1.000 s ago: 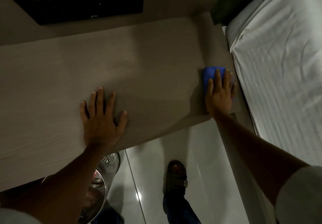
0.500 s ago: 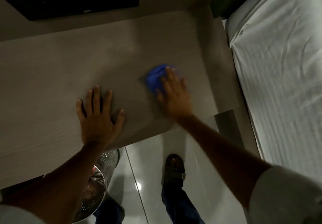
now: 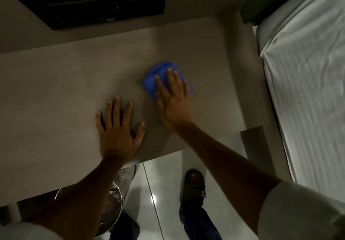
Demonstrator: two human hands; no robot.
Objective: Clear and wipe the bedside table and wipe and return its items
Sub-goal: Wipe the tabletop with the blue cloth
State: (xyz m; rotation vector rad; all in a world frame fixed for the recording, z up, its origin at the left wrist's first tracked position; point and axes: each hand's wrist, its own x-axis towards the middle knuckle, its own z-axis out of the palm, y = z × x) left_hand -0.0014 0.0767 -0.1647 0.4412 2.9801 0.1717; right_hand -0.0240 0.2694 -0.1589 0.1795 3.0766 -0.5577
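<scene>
The bedside table (image 3: 56, 90) is a long pale wood-grain top with nothing standing on it. A blue cloth (image 3: 155, 75) lies bunched near the middle of the top. My right hand (image 3: 173, 101) presses flat on the cloth, fingers spread over it, covering its near part. My left hand (image 3: 117, 127) rests palm down on the bare wood near the front edge, just left of the right hand, fingers apart and holding nothing.
A bed with a white sheet (image 3: 308, 90) runs along the right side. A dark panel (image 3: 93, 6) is set in the wall behind the table. Below the front edge stand a perforated metal bin (image 3: 115, 198) and my sandalled foot (image 3: 194, 185) on glossy floor tiles.
My right hand has slid the blue cloth from the table's right end leftward to the middle, beside the left hand. The left hand has stayed planted.
</scene>
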